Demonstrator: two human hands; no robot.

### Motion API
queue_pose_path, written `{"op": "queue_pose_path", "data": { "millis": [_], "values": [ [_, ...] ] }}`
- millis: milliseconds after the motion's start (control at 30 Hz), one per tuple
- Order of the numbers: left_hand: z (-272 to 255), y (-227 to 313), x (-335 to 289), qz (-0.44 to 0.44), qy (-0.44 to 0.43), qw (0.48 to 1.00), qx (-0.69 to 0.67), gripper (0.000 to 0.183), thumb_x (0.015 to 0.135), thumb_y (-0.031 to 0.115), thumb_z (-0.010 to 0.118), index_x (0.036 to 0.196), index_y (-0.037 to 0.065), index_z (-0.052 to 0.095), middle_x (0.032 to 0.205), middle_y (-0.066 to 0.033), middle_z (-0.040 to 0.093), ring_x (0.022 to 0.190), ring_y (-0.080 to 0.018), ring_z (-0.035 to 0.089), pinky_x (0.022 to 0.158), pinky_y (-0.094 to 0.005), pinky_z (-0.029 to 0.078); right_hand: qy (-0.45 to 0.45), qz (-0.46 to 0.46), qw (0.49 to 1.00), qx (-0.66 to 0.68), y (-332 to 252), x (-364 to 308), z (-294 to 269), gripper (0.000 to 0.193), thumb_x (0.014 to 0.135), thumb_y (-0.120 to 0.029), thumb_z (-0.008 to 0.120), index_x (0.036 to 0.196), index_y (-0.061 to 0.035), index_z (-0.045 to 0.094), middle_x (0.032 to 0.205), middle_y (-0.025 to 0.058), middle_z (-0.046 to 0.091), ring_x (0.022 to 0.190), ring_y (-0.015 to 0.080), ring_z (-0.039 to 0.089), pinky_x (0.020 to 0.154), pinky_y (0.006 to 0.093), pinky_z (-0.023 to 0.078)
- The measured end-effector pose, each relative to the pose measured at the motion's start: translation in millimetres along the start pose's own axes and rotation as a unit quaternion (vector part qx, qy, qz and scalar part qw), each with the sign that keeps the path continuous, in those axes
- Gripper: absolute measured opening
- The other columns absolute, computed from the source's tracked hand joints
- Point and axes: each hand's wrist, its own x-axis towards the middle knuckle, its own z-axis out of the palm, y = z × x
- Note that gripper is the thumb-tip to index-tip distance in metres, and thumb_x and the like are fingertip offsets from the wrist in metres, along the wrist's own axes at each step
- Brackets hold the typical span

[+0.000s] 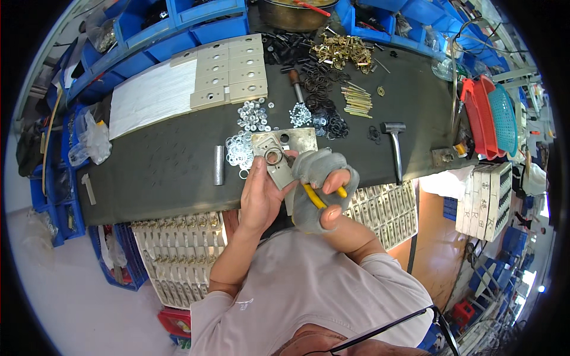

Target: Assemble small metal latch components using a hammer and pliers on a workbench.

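Near the bench's front edge, my left hand [259, 199] is closed on a silver metal plate [281, 175] with a raised, squared end. A round ring [274, 156] sits at the opening in that end. My right hand [317, 169], in a grey glove with bare fingertips, grips pliers with yellow handles [313, 197]. Their dark jaws reach the plate beside the ring; the exact contact is too small to tell. Behind the plate lies a flat metal block [304, 139] with a dark hole. Flat silver washers [238, 149] are heaped just left of it.
Beyond are small round metal parts [254, 115], black rings [317, 83], brass pieces [344, 52] and gold-coloured pins [357, 99]. A hammer [396, 151] lies right; a metal cylinder [219, 165] lies left. Beige plates [249, 68] stand far left. Part-filled trays [178, 255] flank me below the bench.
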Motion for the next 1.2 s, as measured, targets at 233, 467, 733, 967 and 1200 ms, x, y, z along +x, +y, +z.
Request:
{"op": "queue_pose_path", "data": {
  "millis": [233, 467, 733, 967, 1200],
  "values": [
    [-8.5, -18.1, 10.7, 0.128, -0.018, 0.934, 0.334, 0.042, 0.108, 0.004, 0.048, 0.150, 0.000, 0.042, 0.135, -0.0117, 0.060, 0.125, -0.0166, 0.057, 0.109, -0.0320, 0.044, -0.211, 0.037, 0.969, -0.124, -30.2, 22.3, -27.4, 0.035, 0.089, -0.043, 0.069, 0.091, -0.0114, 0.054, 0.093, 0.0114, 0.057, 0.089, 0.0301, 0.055, 0.091, 0.0485, 0.047],
    [-4.8, 4.2, 1.7, 0.128, -0.053, 0.915, 0.378, 0.030, 0.111, 0.011, 0.048, 0.139, 0.000, 0.047, 0.120, -0.0089, 0.061, 0.101, -0.0159, 0.062, 0.089, -0.0316, 0.052, -0.305, 0.155, 0.932, -0.119, -46.2, 64.6, -10.1, 0.026, 0.096, -0.033, 0.061, 0.088, -0.0083, 0.065, 0.080, 0.0057, 0.061, 0.068, 0.0224, 0.056, 0.067, 0.0384, 0.048],
    [-9.3, -42.6, -5.9, 0.198, 0.081, 0.926, 0.310, 0.038, 0.110, 0.009, 0.047, 0.146, -0.003, 0.044, 0.138, -0.0112, 0.059, 0.126, -0.0163, 0.055, 0.108, -0.0315, 0.043, -0.089, 0.215, 0.971, -0.053, -47.5, 11.5, -6.7, 0.049, 0.093, -0.060, 0.070, 0.094, -0.0139, 0.054, 0.097, 0.0086, 0.053, 0.098, 0.0260, 0.052, 0.085, 0.0385, 0.046],
    [5.4, -11.6, -14.0, 0.162, 0.027, 0.922, 0.352, 0.033, 0.112, 0.017, 0.048, 0.141, 0.000, 0.046, 0.113, -0.0075, 0.063, 0.093, -0.0092, 0.061, 0.076, -0.0267, 0.055, -0.170, 0.198, 0.959, -0.111, -51.3, 41.0, 0.2, 0.042, 0.097, -0.046, 0.062, 0.085, -0.0061, 0.062, 0.086, 0.0088, 0.063, 0.079, 0.0224, 0.059, 0.072, 0.0345, 0.048],
    [-12.4, -2.6, -14.0, -0.017, -0.077, 0.967, 0.242, 0.034, 0.112, 0.019, 0.048, 0.140, 0.000, 0.047, 0.095, -0.0053, 0.062, 0.077, -0.0115, 0.063, 0.064, -0.0311, 0.061, -0.183, 0.300, 0.936, 0.001, -52.3, 55.7, 4.0, 0.041, 0.093, -0.043, 0.063, 0.081, -0.0034, 0.067, 0.078, 0.0075, 0.063, 0.064, 0.0203, 0.062, 0.057, 0.0348, 0.050]
  ]
}}
